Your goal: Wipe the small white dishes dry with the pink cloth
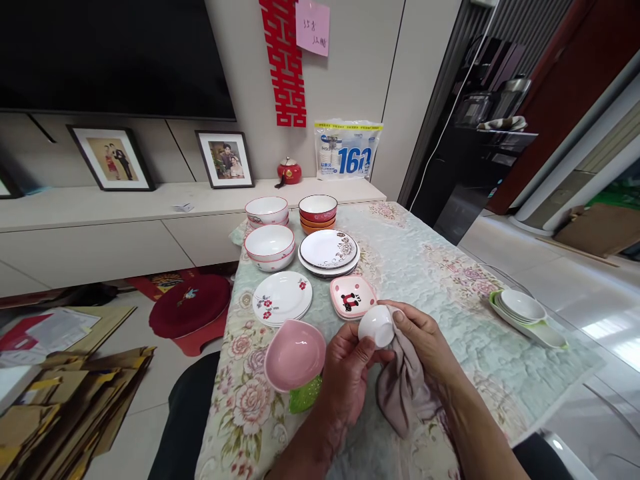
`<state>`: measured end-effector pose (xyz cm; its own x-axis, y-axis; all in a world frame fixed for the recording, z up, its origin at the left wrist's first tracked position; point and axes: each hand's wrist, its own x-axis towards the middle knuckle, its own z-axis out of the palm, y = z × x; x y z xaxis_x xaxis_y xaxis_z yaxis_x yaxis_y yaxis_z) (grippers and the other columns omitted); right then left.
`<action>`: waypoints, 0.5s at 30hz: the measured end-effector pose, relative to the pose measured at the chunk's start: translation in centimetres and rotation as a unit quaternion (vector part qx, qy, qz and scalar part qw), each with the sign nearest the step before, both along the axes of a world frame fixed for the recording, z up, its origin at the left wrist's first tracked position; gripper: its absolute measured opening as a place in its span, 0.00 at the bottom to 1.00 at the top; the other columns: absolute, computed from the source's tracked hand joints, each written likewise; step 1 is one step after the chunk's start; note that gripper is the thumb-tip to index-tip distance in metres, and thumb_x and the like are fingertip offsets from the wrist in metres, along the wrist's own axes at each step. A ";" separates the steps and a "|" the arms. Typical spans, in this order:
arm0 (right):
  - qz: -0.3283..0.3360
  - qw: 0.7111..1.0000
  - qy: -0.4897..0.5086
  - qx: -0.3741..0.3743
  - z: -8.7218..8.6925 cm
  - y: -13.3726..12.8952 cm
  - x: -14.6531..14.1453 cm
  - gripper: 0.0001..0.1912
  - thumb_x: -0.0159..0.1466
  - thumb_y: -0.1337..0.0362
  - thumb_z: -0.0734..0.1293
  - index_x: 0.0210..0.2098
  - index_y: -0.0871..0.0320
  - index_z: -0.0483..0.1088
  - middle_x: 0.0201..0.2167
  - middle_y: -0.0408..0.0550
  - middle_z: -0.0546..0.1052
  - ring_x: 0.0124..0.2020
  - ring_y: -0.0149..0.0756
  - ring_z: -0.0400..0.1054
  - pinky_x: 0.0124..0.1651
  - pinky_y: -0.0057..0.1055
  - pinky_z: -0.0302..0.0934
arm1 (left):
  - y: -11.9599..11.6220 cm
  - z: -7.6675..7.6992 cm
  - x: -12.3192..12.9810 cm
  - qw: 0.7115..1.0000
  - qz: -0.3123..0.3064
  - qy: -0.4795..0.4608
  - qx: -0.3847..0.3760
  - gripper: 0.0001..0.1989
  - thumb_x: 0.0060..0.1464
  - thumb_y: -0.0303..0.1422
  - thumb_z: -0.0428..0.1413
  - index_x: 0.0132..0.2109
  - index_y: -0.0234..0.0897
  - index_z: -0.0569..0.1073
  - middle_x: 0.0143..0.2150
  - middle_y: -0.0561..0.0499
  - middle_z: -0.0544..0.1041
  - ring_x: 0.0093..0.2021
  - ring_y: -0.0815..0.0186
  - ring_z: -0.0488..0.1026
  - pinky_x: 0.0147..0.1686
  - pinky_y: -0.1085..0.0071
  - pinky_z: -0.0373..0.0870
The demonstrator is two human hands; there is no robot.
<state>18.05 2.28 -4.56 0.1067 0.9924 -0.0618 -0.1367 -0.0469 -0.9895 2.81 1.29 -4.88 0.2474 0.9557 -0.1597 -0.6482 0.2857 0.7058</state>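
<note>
A small white bowl (375,325) is held above the front of the table, tilted so that its underside faces up. My left hand (347,367) grips it from the left, thumb on the near side. On the other side my right hand (420,333) pinches a greyish-pink cloth (404,387) against the bowl's rim, and the cloth hangs down to the table. Just beyond the bowl lies a stack of square pink dishes (350,297) with a cartoon print. Left of my hands sits a pink peach-shaped bowl (296,357) with a green leaf (306,395).
White flowered plates (283,298), brown-patterned plates (327,250), white bowls (270,243) and coloured bowls (319,210) stand stacked farther back. Small white dishes (523,307) rest on a green-edged tray (550,335) at the right. A red stool (193,307) and flattened cardboard (75,393) are left of the table.
</note>
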 end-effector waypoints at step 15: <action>0.025 0.958 -0.256 0.128 0.5 -0.3 0.8 0.17 0.68 0.53 0.66 0.48 0.55 0.81 0.42 0.51 0.82 0.41 0.41 0.76 0.42 0.34 0.70 | 0.0 -0.2 -0.3 0.997 -0.051 0.064 0.000 0.17 0.42 0.40 0.71 0.34 0.32 0.79 0.32 0.49 0.78 0.34 0.64 0.73 0.35 0.65 0.76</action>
